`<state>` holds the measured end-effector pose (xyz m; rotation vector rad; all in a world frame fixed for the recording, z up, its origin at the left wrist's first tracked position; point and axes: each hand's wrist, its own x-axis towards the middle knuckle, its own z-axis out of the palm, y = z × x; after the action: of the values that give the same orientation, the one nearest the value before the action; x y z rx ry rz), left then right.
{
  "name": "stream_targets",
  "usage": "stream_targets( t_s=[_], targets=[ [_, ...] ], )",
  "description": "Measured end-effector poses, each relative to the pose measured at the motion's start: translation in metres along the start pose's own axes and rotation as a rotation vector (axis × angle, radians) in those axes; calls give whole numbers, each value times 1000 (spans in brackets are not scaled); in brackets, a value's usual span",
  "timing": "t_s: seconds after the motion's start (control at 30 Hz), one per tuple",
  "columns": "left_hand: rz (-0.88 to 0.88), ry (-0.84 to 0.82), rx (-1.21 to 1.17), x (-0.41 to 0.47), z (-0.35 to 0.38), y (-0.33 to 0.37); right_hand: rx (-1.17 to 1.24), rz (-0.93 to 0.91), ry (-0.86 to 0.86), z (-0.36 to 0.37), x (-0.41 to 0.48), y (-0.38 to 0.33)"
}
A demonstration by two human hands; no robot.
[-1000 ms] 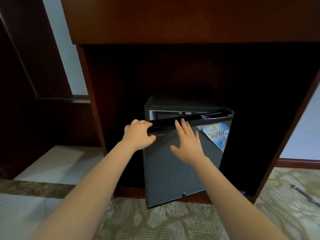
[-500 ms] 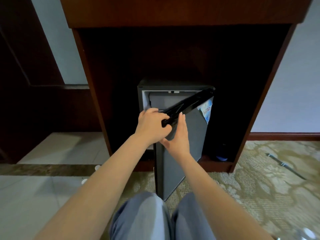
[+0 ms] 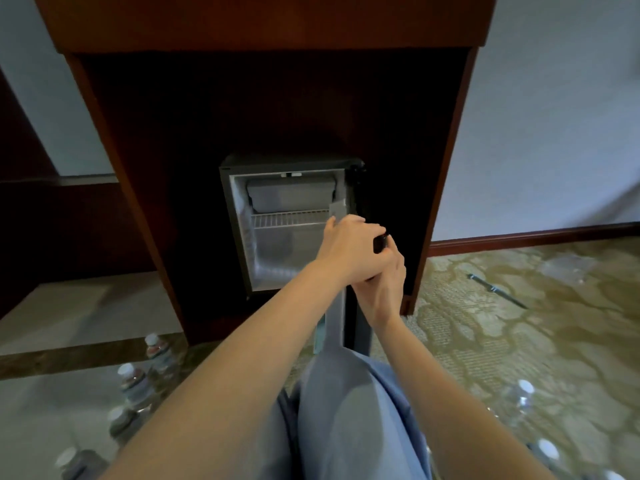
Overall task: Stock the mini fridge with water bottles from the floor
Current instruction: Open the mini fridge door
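Item: mini fridge [image 3: 229, 220], grey, standing on the floor inside the dark recess of a brown wooden cabinet [image 3: 242, 26].
Interior: a closed freezer box [image 3: 291, 194] at the top, a white wire shelf [image 3: 289, 218] just under it. No bottle shows on the shelf or in the visible space below it.
Door [image 3: 362, 329]: swung wide open from the fridge's right side, edge-on to the camera.
Left hand [image 3: 348, 247]: in front of the fridge opening, fingers clenched over the door's top edge.
Right hand [image 3: 381, 289]: directly below the left hand and touching it, fingers grasping the same door edge.
Water bottles, left group [image 3: 133, 379]: white caps, standing on the pale tiled floor [image 3: 41, 403] in front of the fridge and to its left, well apart from it.
Water bottles, right group [image 3: 519, 398]: on the patterned carpet [image 3: 485, 341] in front of the fridge and to its right.
Also: knees in blue trousers [image 3: 346, 417] directly in front of the fridge; a thin dark rod [image 3: 495, 289] on the carpet right of it, kind not clear.
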<state>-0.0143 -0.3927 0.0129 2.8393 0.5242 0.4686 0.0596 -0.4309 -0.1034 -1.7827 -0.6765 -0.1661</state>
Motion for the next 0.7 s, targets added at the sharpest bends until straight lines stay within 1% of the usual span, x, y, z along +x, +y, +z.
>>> stream_targets(
  t_s=[0.13, 0.2, 0.3, 0.37, 0.43, 0.57, 0.7],
  targets=[
    [62, -35, -26, 19, 20, 31, -133, 21, 106, -38, 6, 23],
    [126, -35, -32, 26, 37, 43, -126, 61, 161, -57, 9, 30],
    [171, 36, -138, 33, 63, 55, -114, 133, 210, -83, 20, 46],
    [118, 85, -274, 40, 74, 56, -85, 194, 221, -97, 31, 55],
    [54, 72, -353, 48, 80, 52, -30, 245, 209, -112, 44, 63],
    [-49, -34, -370, 67, 91, 42, 70, 283, 175, -142, 76, 85],
    [-104, -179, -317, 92, 101, 39, 81, 281, 143, -152, 105, 110]
  ],
)
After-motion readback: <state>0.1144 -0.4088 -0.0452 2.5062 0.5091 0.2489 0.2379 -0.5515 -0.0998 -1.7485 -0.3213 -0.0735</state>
